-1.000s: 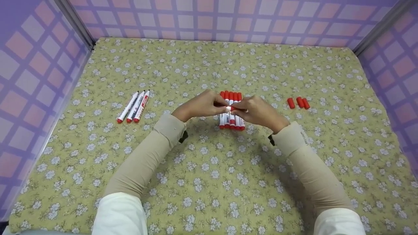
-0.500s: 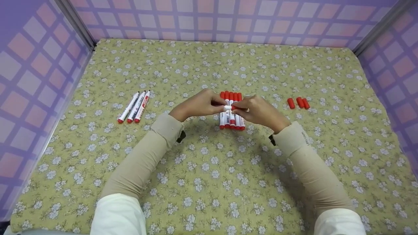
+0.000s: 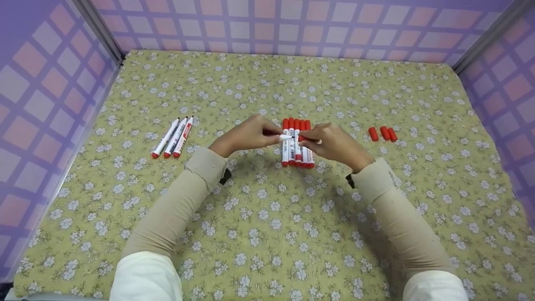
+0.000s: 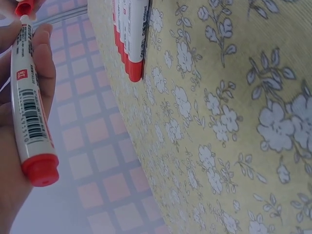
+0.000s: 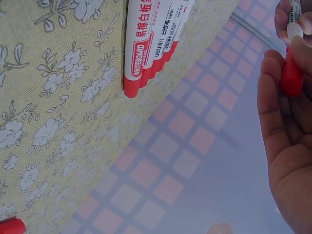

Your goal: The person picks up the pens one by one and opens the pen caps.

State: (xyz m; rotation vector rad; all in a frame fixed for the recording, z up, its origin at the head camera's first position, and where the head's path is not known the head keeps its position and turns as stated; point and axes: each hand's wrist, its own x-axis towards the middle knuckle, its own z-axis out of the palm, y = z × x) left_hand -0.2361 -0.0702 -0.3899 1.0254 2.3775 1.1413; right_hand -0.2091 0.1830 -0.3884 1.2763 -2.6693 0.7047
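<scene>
My left hand (image 3: 249, 133) grips a white whiteboard marker (image 4: 30, 92) with a red end plug, its tip bare and pointing right. A red marker cap (image 5: 292, 75) is pinched in my right hand (image 3: 333, 142), its mouth facing the tip. In the head view a small gap separates tip and cap; in the left wrist view the cap's opening is close to the tip. Beneath both hands, several capped whiteboard markers (image 3: 291, 155) lie side by side in a row, partly hidden by the right fingers.
Three uncapped markers (image 3: 170, 140) lie on the left with black tips pointing away. Three loose red caps (image 3: 385, 133) lie on the right. A flowered yellow cloth (image 3: 267, 234) covers the table, and checkered purple panels (image 3: 267, 25) wall its back and sides.
Marker and cap, held together a second ago, have come apart. My left hand has drawn the marker to the left, exposing its dark tip; the right hand has barely moved.
</scene>
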